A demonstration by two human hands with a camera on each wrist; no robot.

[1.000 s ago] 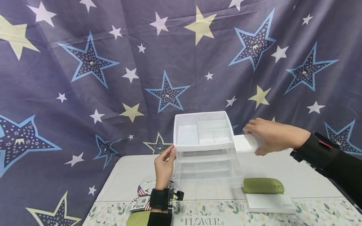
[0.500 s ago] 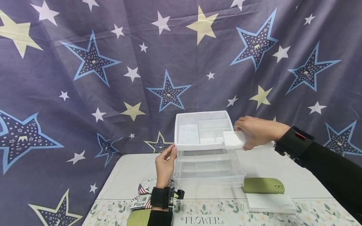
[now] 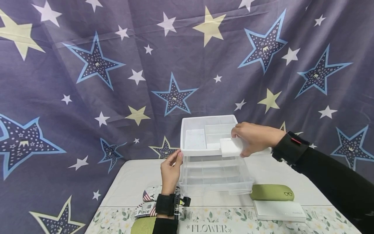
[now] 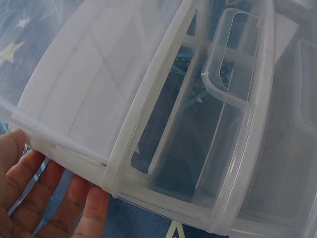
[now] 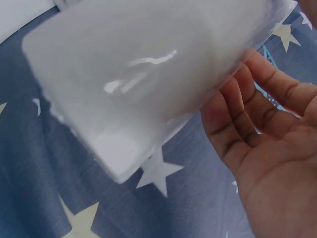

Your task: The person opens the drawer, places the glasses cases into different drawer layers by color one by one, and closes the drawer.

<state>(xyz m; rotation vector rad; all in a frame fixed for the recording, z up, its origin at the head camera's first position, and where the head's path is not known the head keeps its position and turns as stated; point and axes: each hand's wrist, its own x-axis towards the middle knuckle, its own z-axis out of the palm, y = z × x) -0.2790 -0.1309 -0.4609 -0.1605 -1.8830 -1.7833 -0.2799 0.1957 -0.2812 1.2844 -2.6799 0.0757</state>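
Note:
A plastic storage organizer with a white compartmented top (image 3: 194, 139) and clear drawers (image 3: 216, 187) beneath stands at the middle of the table. At its upper left edge my left hand (image 3: 170, 172) grips the side; the left wrist view shows the fingers (image 4: 37, 198) under the organizer's corner. My right hand (image 3: 257, 138) holds a white rectangular pack (image 3: 230, 147) over the right front part of the top. In the right wrist view the pack (image 5: 119, 89) looks glossy, with fingers (image 5: 220, 119) along its edge. The pack hides some front compartments.
A green glasses case (image 3: 271, 192) lies right of the organizer, behind a flat white box (image 3: 279, 210). Printed packages (image 3: 146, 209) and a green item (image 3: 143, 226) lie by my left forearm. A star-patterned curtain (image 3: 117, 97) hangs behind the table.
My right hand has moved left with the white pack, from beside the organizer to over its top. The left hand has stayed at the organizer's left edge.

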